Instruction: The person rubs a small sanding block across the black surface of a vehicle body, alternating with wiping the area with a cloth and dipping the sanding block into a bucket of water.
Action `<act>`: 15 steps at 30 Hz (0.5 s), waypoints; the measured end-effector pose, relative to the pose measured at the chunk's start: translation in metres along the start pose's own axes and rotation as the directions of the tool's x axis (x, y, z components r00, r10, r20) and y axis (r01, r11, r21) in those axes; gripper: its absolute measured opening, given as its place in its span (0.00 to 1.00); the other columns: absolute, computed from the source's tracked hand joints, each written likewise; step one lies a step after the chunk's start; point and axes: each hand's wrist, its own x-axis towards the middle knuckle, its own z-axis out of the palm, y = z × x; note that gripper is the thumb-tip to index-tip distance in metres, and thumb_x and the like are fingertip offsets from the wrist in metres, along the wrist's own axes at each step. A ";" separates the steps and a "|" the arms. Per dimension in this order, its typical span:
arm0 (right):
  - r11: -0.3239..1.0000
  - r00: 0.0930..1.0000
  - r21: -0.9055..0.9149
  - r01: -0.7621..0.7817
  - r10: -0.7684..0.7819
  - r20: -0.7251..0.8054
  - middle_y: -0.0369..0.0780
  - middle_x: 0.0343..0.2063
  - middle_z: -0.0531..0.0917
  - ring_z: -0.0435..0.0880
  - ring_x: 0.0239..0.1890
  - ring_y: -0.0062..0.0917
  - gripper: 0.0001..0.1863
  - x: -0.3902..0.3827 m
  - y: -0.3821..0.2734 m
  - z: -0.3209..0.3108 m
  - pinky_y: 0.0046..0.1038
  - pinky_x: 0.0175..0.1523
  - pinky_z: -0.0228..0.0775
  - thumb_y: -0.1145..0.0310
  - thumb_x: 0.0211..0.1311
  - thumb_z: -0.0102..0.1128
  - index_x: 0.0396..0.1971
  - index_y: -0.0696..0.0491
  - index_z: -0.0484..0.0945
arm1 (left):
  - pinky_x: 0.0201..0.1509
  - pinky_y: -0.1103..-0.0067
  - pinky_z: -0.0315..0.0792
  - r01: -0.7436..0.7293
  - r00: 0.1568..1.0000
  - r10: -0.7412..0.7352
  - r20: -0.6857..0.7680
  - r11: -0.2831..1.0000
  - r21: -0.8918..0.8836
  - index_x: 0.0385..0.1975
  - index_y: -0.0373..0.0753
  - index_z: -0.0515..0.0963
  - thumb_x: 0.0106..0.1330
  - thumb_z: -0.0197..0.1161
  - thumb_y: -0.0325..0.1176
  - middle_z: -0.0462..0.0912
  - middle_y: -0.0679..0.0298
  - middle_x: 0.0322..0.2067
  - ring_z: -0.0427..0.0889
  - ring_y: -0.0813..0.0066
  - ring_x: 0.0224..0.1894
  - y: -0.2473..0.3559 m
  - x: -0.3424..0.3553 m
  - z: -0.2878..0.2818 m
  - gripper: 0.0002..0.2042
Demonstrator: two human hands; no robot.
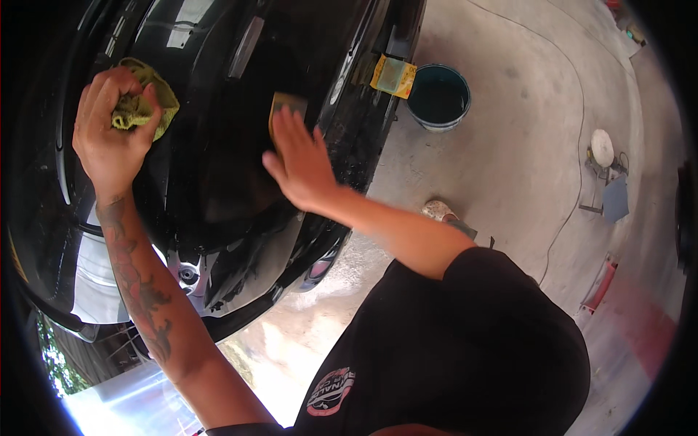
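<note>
Bunched in my left hand (115, 120) is a yellow-green cloth (166, 98), its folds showing past the fingers and thumb. The hand rests over the glossy black body of a car (211, 138). To its right, my right hand (302, 160) lies with outstretched fingers on a thin, yellow-edged rectangular pad (292, 102). That pad sits flat against the black panel, partly covered by the fingertips; the thumb stands apart from the fingers. Whether the pad is a sanding sheet or a sponge, I cannot tell.
A yellow sheet (404, 90) with a pale green block (392, 73) lies on the car's right edge. Beside it on the concrete floor stands a bucket (467, 94) of dark liquid. Farther right are a cable (579, 174), a round white-topped stool (602, 147) and a grey panel (615, 198).
</note>
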 end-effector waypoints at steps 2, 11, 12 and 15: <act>0.999 0.982 -0.032 0.025 -0.018 0.189 0.49 0.78 0.46 0.47 0.79 0.44 0.39 -0.038 0.002 0.001 0.57 0.76 0.39 0.50 0.77 0.45 0.77 0.53 0.46 | 0.43 0.75 0.76 0.012 1.000 -0.012 -0.002 1.000 0.005 0.29 0.37 0.76 0.52 0.73 0.24 0.82 0.67 0.33 0.82 0.66 0.36 0.002 0.002 0.003 0.10; 1.000 0.991 0.012 0.008 -0.010 0.135 0.51 0.76 0.52 0.50 0.78 0.46 0.37 -0.004 0.023 -0.020 0.57 0.76 0.41 0.52 0.75 0.46 0.75 0.58 0.51 | 0.45 0.70 0.74 0.273 0.958 -0.254 0.131 0.949 -0.156 0.28 0.36 0.76 0.50 0.67 0.20 0.81 0.54 0.35 0.80 0.58 0.38 0.086 -0.034 -0.020 0.08; 0.999 0.982 0.011 0.039 -0.040 0.184 0.50 0.76 0.51 0.50 0.78 0.45 0.38 -0.014 0.029 -0.016 0.57 0.76 0.40 0.52 0.75 0.46 0.75 0.57 0.50 | 0.44 0.69 0.74 0.345 0.934 -0.316 0.170 0.921 -0.184 0.28 0.36 0.77 0.49 0.68 0.22 0.81 0.53 0.35 0.80 0.58 0.38 0.101 -0.043 -0.017 0.08; 1.000 0.992 0.024 0.014 -0.017 0.125 0.51 0.76 0.51 0.49 0.78 0.44 0.37 0.009 0.036 -0.028 0.56 0.77 0.39 0.53 0.76 0.46 0.76 0.56 0.49 | 0.43 0.70 0.74 0.519 0.851 -0.453 0.265 0.804 -0.290 0.29 0.37 0.78 0.49 0.69 0.26 0.81 0.54 0.35 0.80 0.58 0.38 0.154 -0.090 -0.024 0.09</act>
